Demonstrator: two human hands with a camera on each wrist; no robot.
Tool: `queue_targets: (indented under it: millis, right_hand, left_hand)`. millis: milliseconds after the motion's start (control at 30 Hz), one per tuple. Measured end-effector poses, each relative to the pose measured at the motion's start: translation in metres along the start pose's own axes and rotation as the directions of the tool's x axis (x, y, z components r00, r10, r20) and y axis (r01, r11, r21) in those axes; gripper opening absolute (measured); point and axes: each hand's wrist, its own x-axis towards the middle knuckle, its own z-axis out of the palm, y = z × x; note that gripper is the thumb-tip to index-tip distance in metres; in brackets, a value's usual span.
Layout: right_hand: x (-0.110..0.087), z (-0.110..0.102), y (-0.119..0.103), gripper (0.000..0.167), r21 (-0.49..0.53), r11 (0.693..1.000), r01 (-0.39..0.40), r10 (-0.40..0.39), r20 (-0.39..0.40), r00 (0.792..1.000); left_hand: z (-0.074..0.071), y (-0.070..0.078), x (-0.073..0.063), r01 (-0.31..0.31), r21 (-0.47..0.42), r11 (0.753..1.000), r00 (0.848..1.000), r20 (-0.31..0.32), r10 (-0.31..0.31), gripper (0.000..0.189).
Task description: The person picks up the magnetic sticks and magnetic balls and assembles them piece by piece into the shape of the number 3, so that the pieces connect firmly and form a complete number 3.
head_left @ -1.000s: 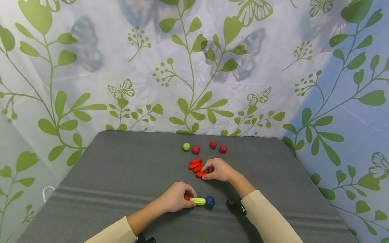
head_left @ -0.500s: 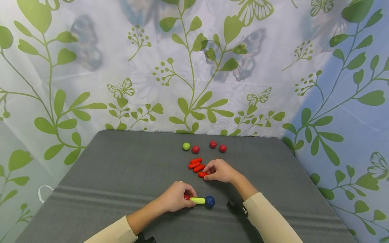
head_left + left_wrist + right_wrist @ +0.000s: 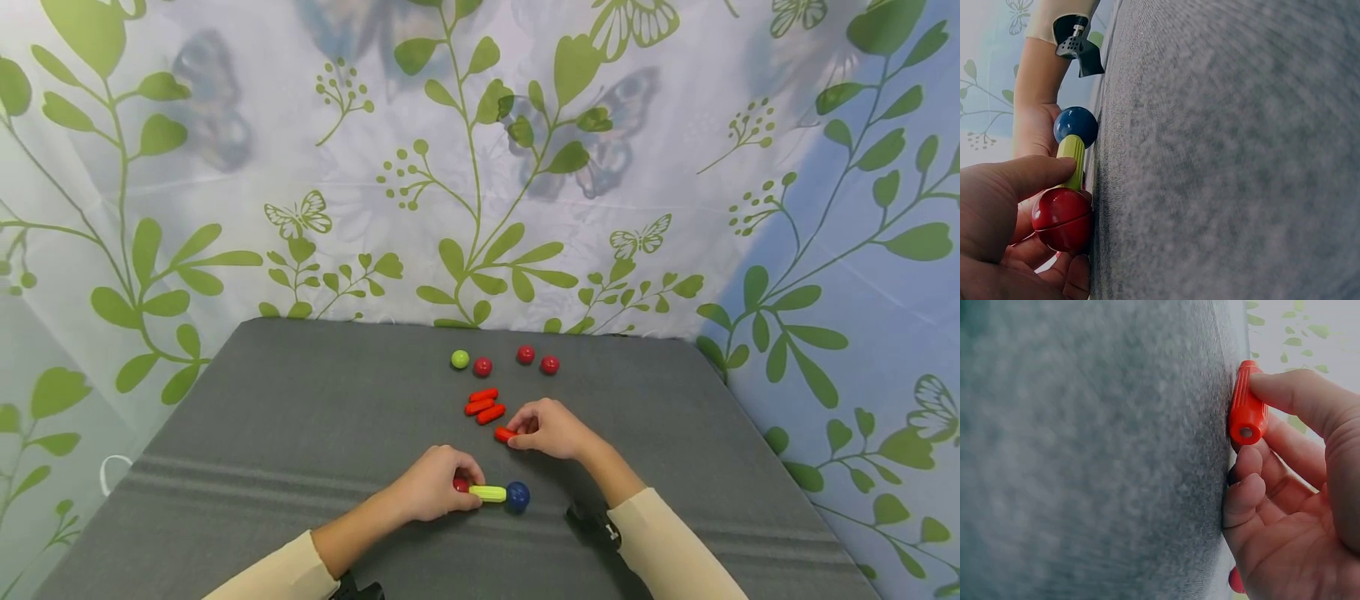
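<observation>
My left hand point(image 3: 437, 486) grips a ribbed yellow-green rod point(image 3: 492, 493) near its left end, thumb along it in the left wrist view. A red ball point(image 3: 1063, 219) sits at that end, partly behind the fingers. At the rod's other end is a dark blue ball point(image 3: 517, 496). Farther up and to the right, my right hand point(image 3: 553, 430) pinches a ribbed red rod point(image 3: 1248, 406) between thumb and fingers, low at the cloth. A small grey metal spot shows in the rod's near end in the right wrist view.
Several loose pieces lie beyond my hands on the grey cloth point(image 3: 315, 417): red rods point(image 3: 491, 414) side by side, a light green ball point(image 3: 460, 359), and red balls point(image 3: 482, 367) near the back edge. A patterned curtain point(image 3: 360, 167) hangs behind.
My right hand has drawn the red rod a little right and toward me, apart from the other red rods. The left hand and its piece have stayed put.
</observation>
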Motion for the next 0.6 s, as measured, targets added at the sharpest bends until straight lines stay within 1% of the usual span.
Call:
queue_targets:
  millis: [133, 400, 600]
  right_hand:
    - [-0.0022, 0.0012, 0.0006, 0.015, 0.024, 0.999, -0.028, 0.028, 0.001, 1.000]
    - [-0.0074, -0.0009, -0.0030, 0.012, 0.079, 0.995, -0.059, 0.057, 0.023, 0.998]
    - [-0.0106, -0.0008, -0.0077, 0.016, 0.025, 0.998, -0.050, 0.050, 0.021, 0.999]
  left_hand:
    - [-0.0001, 0.0000, 0.0004, -0.006, 0.005, 1.000, 1.000, -0.004, 0.006, 0.012]
    - [-0.0009, 0.0004, 0.0000, -0.020, 0.002, 1.000, 1.000, -0.005, 0.020, 0.011]
    - [-0.0016, 0.0007, 0.0003, -0.013, -0.001, 1.000, 1.000, 0.002, 0.013, 0.011]
